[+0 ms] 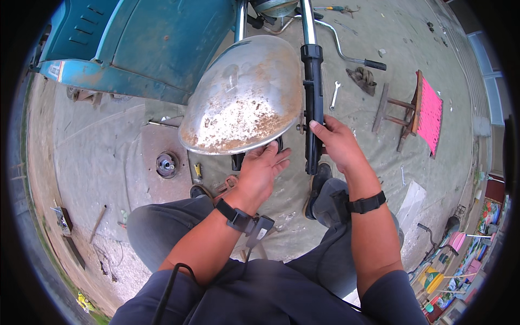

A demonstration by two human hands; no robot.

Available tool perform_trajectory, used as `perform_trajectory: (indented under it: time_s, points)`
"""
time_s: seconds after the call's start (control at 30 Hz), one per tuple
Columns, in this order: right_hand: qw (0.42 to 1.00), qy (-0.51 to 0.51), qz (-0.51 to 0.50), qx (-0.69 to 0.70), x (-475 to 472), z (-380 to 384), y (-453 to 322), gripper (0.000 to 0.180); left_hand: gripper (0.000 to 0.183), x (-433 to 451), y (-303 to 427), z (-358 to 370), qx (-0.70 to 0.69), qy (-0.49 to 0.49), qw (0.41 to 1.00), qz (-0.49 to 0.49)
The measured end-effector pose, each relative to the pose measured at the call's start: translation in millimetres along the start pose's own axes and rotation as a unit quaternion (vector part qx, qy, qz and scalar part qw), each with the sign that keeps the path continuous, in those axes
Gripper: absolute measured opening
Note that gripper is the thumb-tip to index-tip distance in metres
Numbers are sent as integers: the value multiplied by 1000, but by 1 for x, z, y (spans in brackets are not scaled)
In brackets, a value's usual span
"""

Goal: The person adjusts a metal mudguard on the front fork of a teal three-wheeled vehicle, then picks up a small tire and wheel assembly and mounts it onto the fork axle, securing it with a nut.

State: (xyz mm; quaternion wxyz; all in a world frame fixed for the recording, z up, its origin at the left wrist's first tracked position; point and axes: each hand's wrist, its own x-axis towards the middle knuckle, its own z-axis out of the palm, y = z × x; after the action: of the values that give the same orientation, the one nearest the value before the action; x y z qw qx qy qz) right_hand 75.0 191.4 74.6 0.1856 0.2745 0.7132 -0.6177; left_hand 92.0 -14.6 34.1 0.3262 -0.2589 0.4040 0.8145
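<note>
A rusted chrome front mudguard (243,97) sits between the two legs of a front fork. My left hand (262,168) is at its lower rim, thumb up against the edge and fingers partly spread; whether it grips something beneath is hidden. My right hand (337,138) holds the lower part of the black right fork leg (313,93), thumb in front and fingers behind. A bolt (301,127) sticks out between mudguard and leg near my right thumb. The left fork leg (241,20) is mostly covered by the mudguard.
A blue metal vehicle body (158,44) stands at upper left. A hub part (167,164) lies on a flat plate (148,142). On the ground cloth are a wrench (335,96), a dark rag (361,80) and a pink-seated stool (430,115). A handlebar (338,44) extends beyond the fork.
</note>
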Motion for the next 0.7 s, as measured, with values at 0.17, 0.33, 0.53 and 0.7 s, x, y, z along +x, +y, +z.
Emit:
perform_trajectory:
  time_s: [0.17,0.33,0.53,0.7]
  points:
    - [999,17,15,-28,-2,-1,-2,49,36,19,-7,7,33,50,998,-23]
    - [999,39,-20,5,1,3,2,45,34,42,-10,17,37,79,996,-26]
    - [1000,-12,-6,0,3,-2,4,43,21,66,-7,22,-111,75,991,13]
    - [999,-19,-27,10,8,-2,12,44,24,85,15,20,-232,-8,973,-5]
